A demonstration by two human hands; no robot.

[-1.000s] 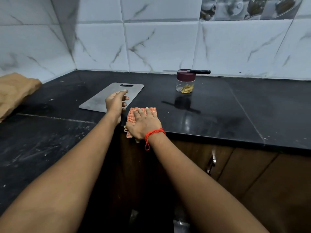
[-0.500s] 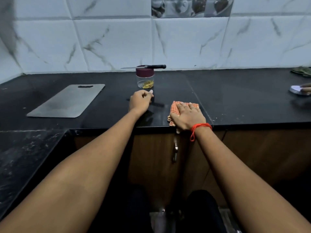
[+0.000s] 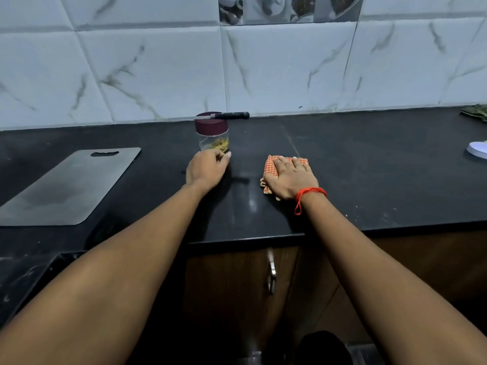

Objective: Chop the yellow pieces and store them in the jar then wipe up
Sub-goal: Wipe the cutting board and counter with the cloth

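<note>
Well off to the left of the jar (image 3: 212, 133) there's a grey metal chopping board (image 3: 68, 185) lying flat on the black counter (image 3: 369, 180), with its handle slot at the far end. Nothing on it that I can make out.

The left hand (image 3: 207, 168) sits right in front of the jar's base, fingers curled in, and it covers the bottom edge of the glass. I honestly can't tell if it's actually gripping the jar or just bunched up against it.

The jar itself stands upright with its maroon lid (image 3: 211, 126) on, and the yellow pieces (image 3: 220, 144) are inside at the bottom (a small heap, not much). Just behind the jar, along the foot of the tiled wall (image 3: 158, 69), lies a knife (image 3: 229, 115) with a black handle pointing right.

Right of the jar, a bit nearer the counter's front edge, is a folded orange checked cloth (image 3: 272, 164). The right hand (image 3: 290, 177) lies flat on top of it, fingers straight and pressing down, not clutching it. There's a red thread (image 3: 309, 194) round that wrist.

Below the counter, down and to the right of the jar, a metal cabinet handle (image 3: 271, 276) shows. Far right of the jar, at the frame edge, there's a white round thing (image 3: 478, 152) and, further back, something green and crumpled (image 3: 477, 113).
</note>
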